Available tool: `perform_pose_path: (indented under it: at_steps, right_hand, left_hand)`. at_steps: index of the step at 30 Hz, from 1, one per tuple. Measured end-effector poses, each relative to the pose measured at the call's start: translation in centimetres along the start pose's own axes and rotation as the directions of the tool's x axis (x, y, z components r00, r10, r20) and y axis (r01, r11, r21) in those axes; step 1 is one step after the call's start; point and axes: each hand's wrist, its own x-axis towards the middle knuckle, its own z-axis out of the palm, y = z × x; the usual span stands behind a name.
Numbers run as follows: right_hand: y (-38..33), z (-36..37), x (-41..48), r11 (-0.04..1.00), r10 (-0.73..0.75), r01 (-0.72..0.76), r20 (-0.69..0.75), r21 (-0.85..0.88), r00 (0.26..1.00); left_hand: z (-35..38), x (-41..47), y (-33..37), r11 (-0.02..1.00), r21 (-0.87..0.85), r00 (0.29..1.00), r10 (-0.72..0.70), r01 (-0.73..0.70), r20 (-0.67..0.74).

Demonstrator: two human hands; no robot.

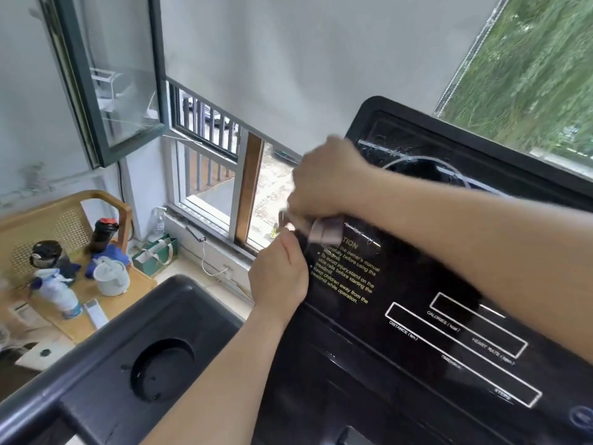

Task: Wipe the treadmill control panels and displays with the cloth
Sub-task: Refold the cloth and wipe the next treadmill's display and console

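Gripping hands: left hand (279,277) and right hand (324,178) both curl round the cloth (324,231).
Cloth: bunched, grey-brown, between the hands at the left edge of the control panel (407,277), touching the caution text (346,274).

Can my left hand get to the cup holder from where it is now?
Probably yes: the left hand is close to the cup holder, with nothing between, though it seems to be pinching the cloth.

Right hand (327,178), motion-blurred, grips bunched grey-brown cloth (324,231) against left edge of glossy black treadmill console panel (417,316). Left hand (279,277) just below, pinching cloth's end. Far left: wooden surface (141,284) carrying white mug (110,277), bottles.
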Motion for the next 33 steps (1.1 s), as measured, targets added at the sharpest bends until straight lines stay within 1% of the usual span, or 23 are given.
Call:
perform_pose_path:
  at_steps: [2, 4, 5, 6, 7, 8, 9, 10, 12, 13, 14, 15, 16, 17, 18, 20, 21, 23, 25, 28, 30, 31, 33]
  right_hand:
    - [4.8, -0.9, 0.2, 0.979, 0.200, -0.202, -0.071, -0.021, 0.977]
    - [7.9, -1.1, 0.5, 0.903, 0.419, -0.410, -0.055, 0.130, 0.906]
    - [8.0, -0.7, 0.6, 0.874, 0.477, -0.463, -0.074, 0.148, 0.876]
    - [7.1, -0.3, 0.6, 0.887, 0.461, -0.451, -0.127, 0.101, 0.878]
    - [5.3, 0.2, 0.4, 0.914, 0.404, -0.403, -0.202, 0.048, 0.892]
    - [2.7, 0.7, -0.1, 0.948, 0.312, -0.319, -0.240, 0.013, 0.919]
    - [0.0, 1.2, -0.9, 0.976, 0.217, -0.218, -0.234, 0.023, 0.948]
    - [-2.3, 1.8, -1.6, 0.989, 0.132, -0.119, -0.183, 0.084, 0.974]
    - [-4.3, 2.3, -2.5, 0.971, 0.064, -0.041, -0.094, 0.235, 0.994]
    - [-3.8, 2.6, -2.6, 0.963, 0.072, -0.032, -0.140, 0.269, 0.988]
    - [-2.6, 2.5, -2.6, 0.974, 0.101, -0.053, -0.214, 0.221, 0.972]
    - [-0.7, 2.3, -2.2, 0.974, 0.170, -0.124, -0.246, 0.191, 0.954]
    - [1.7, 1.9, -1.9, 0.968, 0.233, -0.198, -0.261, 0.153, 0.937]
    - [4.2, 1.1, -1.9, 0.942, 0.319, -0.282, -0.228, 0.179, 0.920]
    - [6.5, 0.4, -1.9, 0.889, 0.427, -0.372, -0.185, 0.268, 0.885]
    - [9.4, 0.4, -2.4, 0.694, 0.603, -0.511, -0.020, 0.507, 0.798]
    - [9.9, 0.7, -2.8, 0.663, 0.602, -0.511, 0.015, 0.548, 0.798]
    - [10.1, 1.1, -4.2, 0.692, 0.557, -0.507, 0.066, 0.514, 0.828]
    - [10.8, 1.1, -6.1, 0.689, 0.510, -0.513, 0.162, 0.512, 0.845]
    - [12.3, 0.6, -8.3, 0.708, 0.436, -0.554, 0.345, 0.438, 0.831]
    - [12.3, 0.0, -7.6, 0.768, 0.402, -0.521, 0.352, 0.372, 0.845]
    - [12.1, -0.4, -6.7, 0.781, 0.383, -0.486, 0.314, 0.391, 0.869]
    - [11.4, -0.8, -4.8, 0.724, 0.367, -0.447, 0.254, 0.525, 0.895]
  left_hand:
    - [0.1, -0.1, 0.1, 1.000, -0.014, 1.000, -0.003, 0.003, 0.010]
    - [0.0, -0.2, 0.2, 1.000, -0.011, 1.000, 0.004, -0.004, 0.009]
    - [0.0, -0.1, 0.2, 1.000, -0.005, 1.000, 0.006, -0.006, 0.009]
    - [0.0, -0.1, 0.2, 1.000, 0.004, 1.000, 0.005, -0.005, 0.015]
    - [0.0, -0.1, 0.2, 1.000, 0.018, 1.000, 0.001, -0.001, 0.025]
    - [0.0, 0.0, 0.2, 0.999, 0.033, 1.000, -0.007, 0.006, 0.029]
    - [0.0, 0.0, 0.3, 0.999, 0.046, 0.999, -0.019, 0.018, 0.031]
    - [0.0, 0.0, 0.4, 0.998, 0.054, 0.999, -0.037, 0.035, 0.029]
    - [-0.1, -0.1, 0.1, 0.997, 0.052, 0.998, -0.053, 0.052, 0.018]
    - [-0.1, -0.1, 0.0, 0.998, 0.044, 0.998, -0.054, 0.053, 0.016]
    - [-0.1, 0.0, 0.0, 0.998, 0.035, 0.999, -0.052, 0.051, 0.016]
    - [0.0, 0.2, 0.1, 0.999, 0.027, 0.999, -0.044, 0.044, 0.016]
    - [0.1, 0.2, 0.1, 0.999, 0.022, 0.999, -0.035, 0.035, 0.012]
    - [0.2, 0.2, 0.2, 0.999, 0.020, 1.000, -0.030, 0.029, 0.006]
    - [0.2, 0.2, 0.3, 1.000, 0.023, 1.000, -0.022, 0.022, 0.000]
    - [0.2, 0.1, 0.3, 0.999, 0.039, 1.000, -0.015, 0.015, -0.010]
    - [0.1, 0.0, 0.2, 0.999, 0.045, 1.000, -0.020, 0.021, -0.009]
    - [0.2, 0.0, 0.2, 0.998, 0.046, 0.999, -0.034, 0.034, -0.008]
    - [0.2, -0.1, 0.4, 0.998, 0.049, 0.999, -0.043, 0.044, -0.013]
    - [0.3, -0.2, 0.6, 0.997, 0.057, 0.999, -0.050, 0.051, -0.020]
    - [0.4, -0.2, 0.5, 0.996, 0.067, 0.998, -0.051, 0.052, -0.024]
    - [0.4, -0.2, 0.5, 0.997, 0.065, 0.999, -0.047, 0.049, -0.026]
    - [0.4, -0.2, 0.4, 0.997, 0.061, 0.999, -0.040, 0.041, -0.026]
